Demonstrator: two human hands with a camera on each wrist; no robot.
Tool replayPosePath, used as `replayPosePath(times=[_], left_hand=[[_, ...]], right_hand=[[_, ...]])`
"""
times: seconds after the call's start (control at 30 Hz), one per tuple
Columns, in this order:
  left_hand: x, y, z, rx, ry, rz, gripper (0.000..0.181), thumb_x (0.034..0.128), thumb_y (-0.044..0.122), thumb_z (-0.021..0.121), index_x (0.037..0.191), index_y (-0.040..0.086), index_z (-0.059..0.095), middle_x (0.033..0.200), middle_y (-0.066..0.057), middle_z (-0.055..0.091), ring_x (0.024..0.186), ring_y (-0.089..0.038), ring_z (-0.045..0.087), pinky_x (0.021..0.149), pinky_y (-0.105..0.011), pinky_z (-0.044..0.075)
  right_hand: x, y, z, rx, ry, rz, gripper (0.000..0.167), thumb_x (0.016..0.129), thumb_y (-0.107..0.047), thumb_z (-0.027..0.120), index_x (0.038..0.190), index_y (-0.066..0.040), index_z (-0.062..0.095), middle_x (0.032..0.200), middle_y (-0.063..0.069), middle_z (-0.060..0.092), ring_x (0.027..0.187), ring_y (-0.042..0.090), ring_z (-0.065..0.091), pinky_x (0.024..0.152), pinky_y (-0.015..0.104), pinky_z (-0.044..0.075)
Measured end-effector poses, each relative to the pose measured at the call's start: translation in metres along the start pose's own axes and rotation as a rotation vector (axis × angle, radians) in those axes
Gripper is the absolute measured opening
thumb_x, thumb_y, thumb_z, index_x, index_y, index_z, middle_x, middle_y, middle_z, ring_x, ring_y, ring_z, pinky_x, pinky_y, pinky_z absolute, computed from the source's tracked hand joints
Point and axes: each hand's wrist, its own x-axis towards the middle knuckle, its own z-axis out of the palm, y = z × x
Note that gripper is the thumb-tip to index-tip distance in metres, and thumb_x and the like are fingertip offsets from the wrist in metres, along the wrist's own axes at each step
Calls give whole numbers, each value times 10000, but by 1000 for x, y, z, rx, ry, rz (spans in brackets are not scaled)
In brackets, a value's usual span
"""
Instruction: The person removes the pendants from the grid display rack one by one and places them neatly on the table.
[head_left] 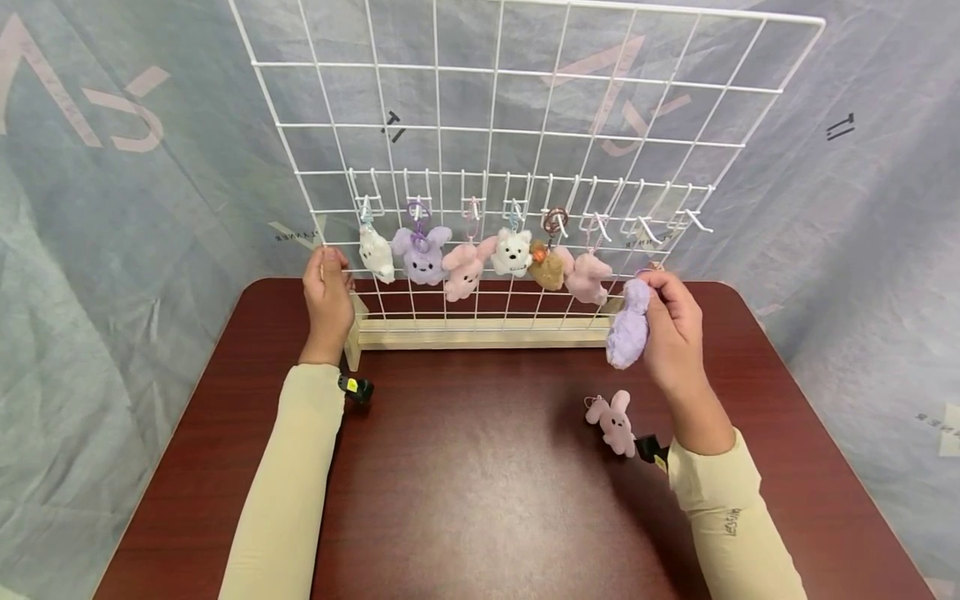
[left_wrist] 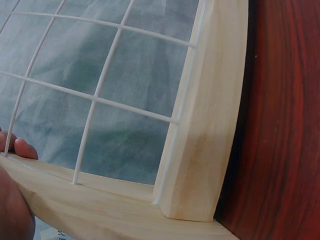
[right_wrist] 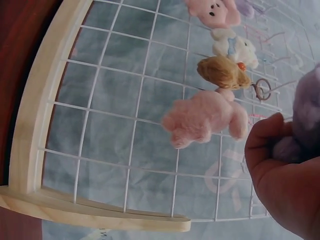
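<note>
In the head view my left hand (head_left: 327, 292) grips the left side of the white wire grid rack (head_left: 491, 129); in the left wrist view, fingertips (left_wrist: 26, 149) show behind the wooden frame (left_wrist: 200, 125). My right hand (head_left: 675, 329) pinches a purple plush keychain (head_left: 628, 333) near the rack's right end, just below two bare hooks (head_left: 648, 230). Its face is turned out of sight. A row of plush keychains hangs on hooks to the left: a white one (head_left: 377, 254), a purple one (head_left: 422, 257), a pink one (head_left: 467, 273), a white bear (head_left: 513, 252), a brown one (head_left: 549, 268) and another pink one (head_left: 587, 277).
A pink plush keychain (head_left: 617, 423) lies on the dark red table (head_left: 465, 467), left of my right wrist. The rack stands on a wooden base (head_left: 480, 335) toward the table's back edge. Grey printed cloth (head_left: 135, 250) hangs behind and at the sides.
</note>
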Motion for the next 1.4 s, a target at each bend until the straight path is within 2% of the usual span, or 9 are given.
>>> replayPosePath(times=[0.27,0.37,0.47,0.57,0.67,0.8,0.9,1.1,1.4], left_hand=[[3,0,5,-18,-11,-22,312,1148,251,401,870,227,543,618,79,387,553,-62,371,572,-244,352],[2,0,4,-22,10,-28,321,1146,213,393,864,208,546,613,75,376,547,-66,357,571,-252,351],[1,0,0,-20,29,-19,329,1145,183,380,860,195,544,607,87,366,542,-56,349,569,-263,350],[2,-1,-1,-44,16,-15,327,1145,168,376,864,128,539,605,84,357,543,-56,340,570,-277,334],[2,0,0,-62,2,-16,324,1144,156,372,873,63,524,603,68,346,541,-65,333,570,-280,319],[1,2,2,-62,10,-22,328,1146,171,377,867,106,535,602,57,343,537,-75,331,565,-278,329],[0,2,2,-63,9,-21,326,1147,200,388,863,170,546,601,55,352,534,-82,339,562,-254,351],[0,0,2,-62,3,-4,322,1146,230,406,862,195,553,600,56,362,528,-79,351,561,-266,350],[0,3,3,-32,20,-17,328,1144,183,379,860,158,541,604,86,354,532,-45,337,573,-275,339]], right_hand=[[-6,3,-5,269,-203,82,193,999,-45,428,837,-45,532,792,14,554,619,122,505,507,228,453],[-9,4,-4,143,-247,107,117,936,30,575,861,-20,501,865,3,554,686,95,537,560,203,478],[-11,6,1,38,-264,176,143,898,90,512,823,28,408,890,23,543,720,112,552,602,208,513],[-13,9,4,74,-282,228,119,881,60,356,779,49,295,898,72,522,726,176,528,609,237,509],[-14,13,3,18,-316,164,65,815,13,318,769,59,319,959,102,547,883,208,550,777,246,491],[-15,18,0,-177,-380,39,250,838,-35,328,906,87,535,1120,33,517,1174,155,452,1011,244,317],[-17,21,-3,-275,-426,33,317,888,-74,328,992,38,606,1076,4,535,1112,102,486,961,214,359],[-21,24,-7,-238,-555,212,181,960,-61,332,992,37,482,812,163,642,579,104,632,500,270,518],[-24,29,-11,-401,-620,208,105,987,45,485,1031,-19,557,900,99,549,672,95,555,591,265,485]])
